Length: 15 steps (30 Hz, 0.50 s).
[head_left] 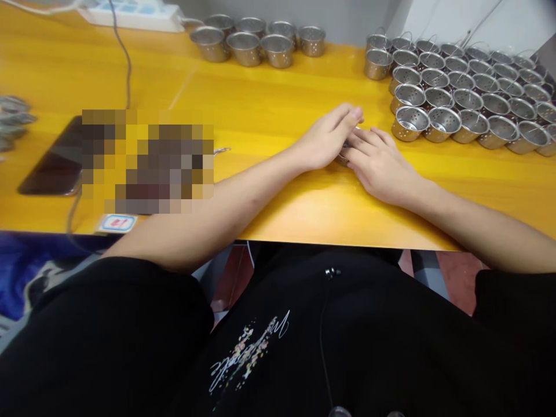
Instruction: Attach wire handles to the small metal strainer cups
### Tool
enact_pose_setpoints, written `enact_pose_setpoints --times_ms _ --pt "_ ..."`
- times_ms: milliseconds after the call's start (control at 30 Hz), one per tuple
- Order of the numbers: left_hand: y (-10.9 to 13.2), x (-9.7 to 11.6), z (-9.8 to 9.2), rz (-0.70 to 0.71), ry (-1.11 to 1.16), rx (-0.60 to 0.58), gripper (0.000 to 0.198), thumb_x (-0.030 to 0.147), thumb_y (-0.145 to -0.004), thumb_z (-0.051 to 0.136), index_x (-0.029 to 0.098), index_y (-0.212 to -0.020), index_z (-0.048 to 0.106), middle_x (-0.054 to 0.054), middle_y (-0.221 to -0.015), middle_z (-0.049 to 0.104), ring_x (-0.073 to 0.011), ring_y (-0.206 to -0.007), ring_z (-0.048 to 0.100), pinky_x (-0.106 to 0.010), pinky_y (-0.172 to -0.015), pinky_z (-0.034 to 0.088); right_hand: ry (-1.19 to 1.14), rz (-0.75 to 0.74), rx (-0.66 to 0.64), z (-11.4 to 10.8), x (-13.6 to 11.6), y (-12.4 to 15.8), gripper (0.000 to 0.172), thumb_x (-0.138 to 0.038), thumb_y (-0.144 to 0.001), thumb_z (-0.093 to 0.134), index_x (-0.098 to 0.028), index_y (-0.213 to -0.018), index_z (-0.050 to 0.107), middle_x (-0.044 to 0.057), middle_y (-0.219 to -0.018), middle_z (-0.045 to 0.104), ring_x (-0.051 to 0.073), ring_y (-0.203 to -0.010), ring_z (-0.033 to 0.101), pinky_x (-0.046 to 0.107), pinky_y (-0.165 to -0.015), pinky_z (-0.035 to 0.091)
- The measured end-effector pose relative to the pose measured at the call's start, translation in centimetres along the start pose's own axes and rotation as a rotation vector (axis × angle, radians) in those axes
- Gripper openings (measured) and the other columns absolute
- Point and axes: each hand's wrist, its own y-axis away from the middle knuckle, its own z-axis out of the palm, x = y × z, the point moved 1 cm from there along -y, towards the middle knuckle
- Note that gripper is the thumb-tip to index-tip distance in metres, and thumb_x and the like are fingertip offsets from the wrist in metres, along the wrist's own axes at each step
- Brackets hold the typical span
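Observation:
Both hands meet around a small perforated metal cup (343,158), which is mostly hidden between them above the yellow table. My left hand (328,138) closes on it from the left, thumb on top. From the right, my right hand (382,162) lays its fingers over the cup's upper part. Whether a wire handle is on this cup cannot be seen. Just beyond my right hand stands the near corner of a block of perforated metal cups (412,124), many with thin wire handles.
Several metal cups (244,50) stand at the back, near a white power strip (134,16). On the left lie a dark phone (54,162), a grey cable (128,75) and a pile of metal pieces (12,119). A pixelated patch hides part of the table. A small label (117,223) sits at the front edge.

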Motion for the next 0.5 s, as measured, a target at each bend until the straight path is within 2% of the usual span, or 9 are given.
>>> enact_pose_setpoints --times_ms 167,367,500 --pt "0.0 0.1 0.0 0.032 -0.034 -0.009 0.075 0.100 -0.120 0.050 0.028 -0.113 0.074 -0.009 -0.122 0.082 -0.0346 -0.122 0.074 -0.054 -0.117 0.057 0.039 0.014 0.002 -0.1 -0.4 0.0 0.057 -0.014 -0.123 0.047 -0.019 -0.174 0.073 0.021 -0.188 0.067 0.047 -0.179 0.056 0.083 -0.145 0.040" --pt "0.2 0.6 0.1 0.031 -0.005 -0.023 0.071 0.094 -0.121 0.054 0.027 -0.112 0.076 -0.010 -0.120 0.084 -0.0333 -0.117 0.075 -0.050 -0.114 0.056 0.137 0.089 0.028 -0.5 -1.5 0.1 0.060 -0.018 -0.130 0.034 -0.020 -0.172 0.076 0.017 -0.180 0.075 0.050 -0.162 0.063 0.079 -0.135 0.047" --pt "0.2 0.8 0.1 0.029 0.030 -0.009 0.065 0.086 -0.124 0.058 0.025 -0.113 0.079 -0.011 -0.125 0.085 -0.0334 -0.123 0.077 -0.049 -0.119 0.056 0.191 0.135 0.023 -1.0 -1.9 0.2 0.065 -0.017 -0.130 0.029 -0.021 -0.180 0.071 0.014 -0.193 0.064 0.051 -0.160 0.064 0.081 -0.133 0.048"
